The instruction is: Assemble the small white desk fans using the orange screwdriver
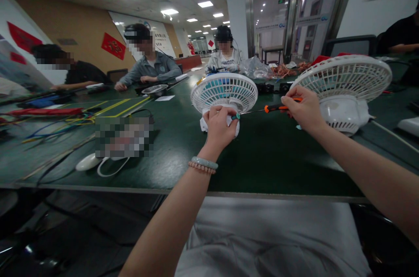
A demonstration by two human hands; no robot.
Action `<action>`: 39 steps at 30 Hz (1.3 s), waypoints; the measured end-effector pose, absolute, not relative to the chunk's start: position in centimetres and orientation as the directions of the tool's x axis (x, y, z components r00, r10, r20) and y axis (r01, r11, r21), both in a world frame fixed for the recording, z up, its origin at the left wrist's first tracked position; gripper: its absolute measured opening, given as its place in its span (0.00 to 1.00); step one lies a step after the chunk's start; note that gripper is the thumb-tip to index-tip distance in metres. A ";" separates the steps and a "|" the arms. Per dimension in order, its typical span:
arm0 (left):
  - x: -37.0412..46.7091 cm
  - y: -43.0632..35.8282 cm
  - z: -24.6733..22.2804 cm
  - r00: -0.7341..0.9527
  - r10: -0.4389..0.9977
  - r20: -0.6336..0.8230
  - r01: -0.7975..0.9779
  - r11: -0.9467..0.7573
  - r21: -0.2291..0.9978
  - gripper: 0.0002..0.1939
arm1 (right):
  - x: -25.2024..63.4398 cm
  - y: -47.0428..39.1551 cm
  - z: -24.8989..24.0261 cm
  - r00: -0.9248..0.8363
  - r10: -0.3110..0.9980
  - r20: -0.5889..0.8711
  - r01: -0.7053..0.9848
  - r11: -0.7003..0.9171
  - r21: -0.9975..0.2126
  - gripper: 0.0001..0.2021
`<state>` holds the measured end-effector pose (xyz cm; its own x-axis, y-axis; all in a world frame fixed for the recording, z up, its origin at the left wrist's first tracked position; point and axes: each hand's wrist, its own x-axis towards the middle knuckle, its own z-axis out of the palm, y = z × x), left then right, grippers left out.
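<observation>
A small white fan [224, 89] with a round grille stands on the green table, its motor housing toward me. My left hand [220, 123] is closed on the housing, and a small teal piece [235, 116] shows by its thumb and fingertips. My right hand [303, 109] grips the orange and black handle of a screwdriver [273, 108]. The shaft points left, and its tip is at or close to the teal piece; whether they touch is too small to tell. Just beyond my right hand is a larger white fan [343, 109], tilted, with a cord at its right.
Cables and red items lie at the left of the green table [170, 155], near a white mouse-shaped object [87, 162] and a blurred-out item. Clear plastic bags [257, 67] and copper-coloured wire [284, 70] sit at the back. Several people are seated around the table.
</observation>
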<state>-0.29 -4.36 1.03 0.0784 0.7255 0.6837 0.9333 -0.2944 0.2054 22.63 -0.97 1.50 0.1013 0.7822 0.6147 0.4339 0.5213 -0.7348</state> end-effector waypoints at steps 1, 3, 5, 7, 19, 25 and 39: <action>-0.3 -4.3 1.0 0.076 0.726 0.683 0.933 -0.293 0.208 0.08 | 22.6 -0.9 1.5 0.101 0.782 0.615 0.437 0.521 -0.733 0.07; -0.3 -4.3 1.0 0.071 0.726 0.684 0.932 -0.292 0.213 0.08 | 22.7 -0.8 1.4 0.099 0.781 0.617 0.441 0.521 -0.730 0.07; -0.3 -4.2 1.0 0.069 0.721 0.689 0.930 -0.296 0.216 0.08 | 22.7 -0.7 1.2 0.097 0.776 0.623 0.437 0.530 -0.727 0.07; -0.3 -4.2 1.0 0.074 0.715 0.695 0.929 -0.302 0.213 0.08 | 22.7 -0.6 1.2 0.093 0.767 0.635 0.423 0.547 -0.722 0.07; -0.3 -4.2 0.9 0.082 0.702 0.708 0.931 -0.308 0.198 0.08 | 22.6 -1.0 1.5 0.079 0.759 0.647 0.310 0.598 -0.739 0.05; -0.4 -4.1 0.8 0.075 0.706 0.705 0.933 -0.300 0.201 0.07 | 22.6 -1.2 1.6 0.069 0.754 0.654 0.301 0.609 -0.734 0.06; -0.3 -4.1 0.9 0.066 0.708 0.703 0.931 -0.297 0.211 0.08 | 22.8 -0.3 1.3 0.073 0.712 0.698 0.393 0.623 -0.676 0.07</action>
<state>-0.35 -4.06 0.91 0.0661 0.7081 0.7030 0.9313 -0.2968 0.2114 22.80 -0.25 1.31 0.0731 0.7119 0.6985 0.3933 0.6230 -0.6761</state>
